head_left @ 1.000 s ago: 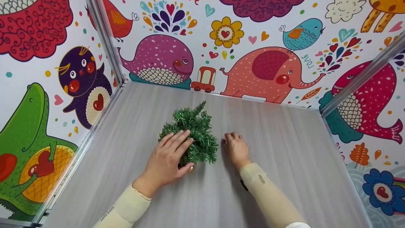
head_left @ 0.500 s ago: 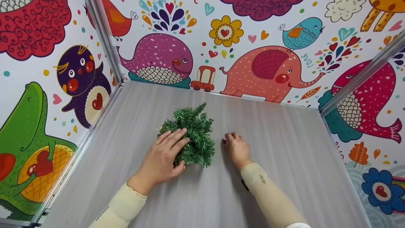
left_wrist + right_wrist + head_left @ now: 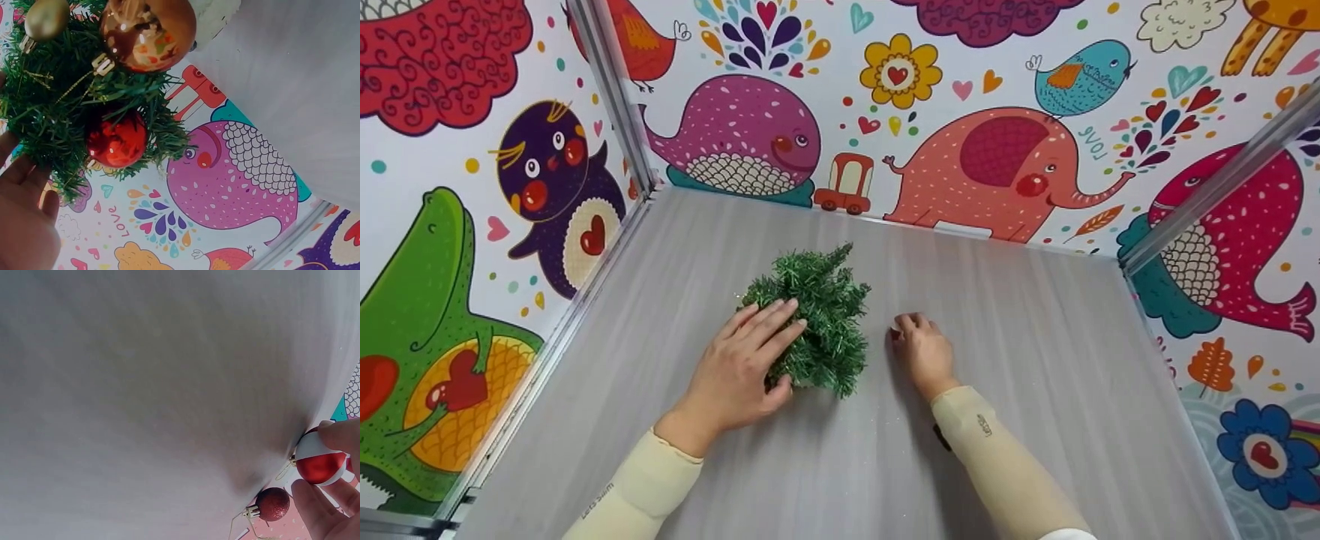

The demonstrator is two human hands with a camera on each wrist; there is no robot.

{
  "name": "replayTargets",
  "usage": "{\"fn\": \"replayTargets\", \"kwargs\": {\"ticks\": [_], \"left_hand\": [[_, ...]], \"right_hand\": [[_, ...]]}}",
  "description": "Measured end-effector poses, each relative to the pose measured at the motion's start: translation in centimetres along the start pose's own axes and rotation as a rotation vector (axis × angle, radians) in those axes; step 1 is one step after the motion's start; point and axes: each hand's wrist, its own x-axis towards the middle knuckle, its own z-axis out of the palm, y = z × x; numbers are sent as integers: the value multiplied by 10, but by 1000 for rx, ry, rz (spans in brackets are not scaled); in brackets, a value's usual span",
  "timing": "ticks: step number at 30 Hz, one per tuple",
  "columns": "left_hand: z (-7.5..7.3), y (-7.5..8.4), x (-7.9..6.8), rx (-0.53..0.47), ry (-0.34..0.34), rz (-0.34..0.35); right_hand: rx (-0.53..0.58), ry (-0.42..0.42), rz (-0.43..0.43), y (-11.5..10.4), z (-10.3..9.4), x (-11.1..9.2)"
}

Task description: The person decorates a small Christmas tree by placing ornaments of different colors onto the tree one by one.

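Note:
A small artificial Christmas tree (image 3: 829, 330) stands on the table, its green branches spread out. My left hand (image 3: 739, 364) lies against its near left side, fingers extended over the foliage and thumb low down. Seen from the left wrist, a copper bauble (image 3: 149, 34), a gold bauble (image 3: 48, 18) and a shiny red bauble (image 3: 117, 138) hang among the branches, with fingers at the left edge. To the right of the tree, my right hand (image 3: 922, 349) rests low at the table. It pinches a red-and-white bauble (image 3: 319, 460) between thumb and fingers; a gold loop hangs from its cap.
A dark red glittery bauble (image 3: 273, 504) with a gold loop lies beside the right hand's fingers. The grey table (image 3: 1050, 360) is bounded by printed cartoon panels (image 3: 952, 172) at the back and sides. Metal posts (image 3: 615, 97) mark the corners.
My left hand has shifted slightly left, and the tree has turned a little under it. A gold ornament by the thumb has gone out of sight. The right hand stays almost in place.

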Motion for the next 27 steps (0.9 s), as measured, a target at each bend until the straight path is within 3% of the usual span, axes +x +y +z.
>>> {"fn": "replayTargets", "kwargs": {"ticks": [27], "left_hand": [[-4,-3,-2,-25,18,-15]], "right_hand": [[-7,-9,0,-2,-2,1]]}}
